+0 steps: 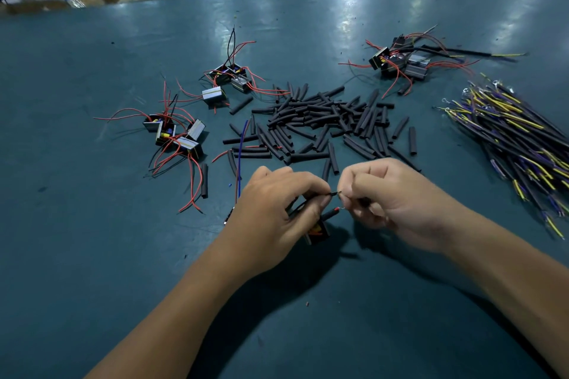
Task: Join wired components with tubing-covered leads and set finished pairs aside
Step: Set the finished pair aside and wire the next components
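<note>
My left hand (277, 206) pinches a thin black lead of a small black wired component (318, 232) that hangs just under its fingers. My right hand (388, 197) pinches the end of another lead, and the two wire tips meet between my fingertips. A short red-tipped lead (334, 211) pokes out just below the joint. A blue wire (241, 151) runs up from behind my left hand. The part of the lead inside my right fist is hidden.
A heap of black tubing pieces (326, 123) lies beyond my hands. Wired components with red leads sit in groups at left (177, 132), centre (229, 80) and far right (397, 61). A bundle of yellow-and-purple leads (508, 132) lies at the right. Cardboard boxes stand past the teal table (123, 255).
</note>
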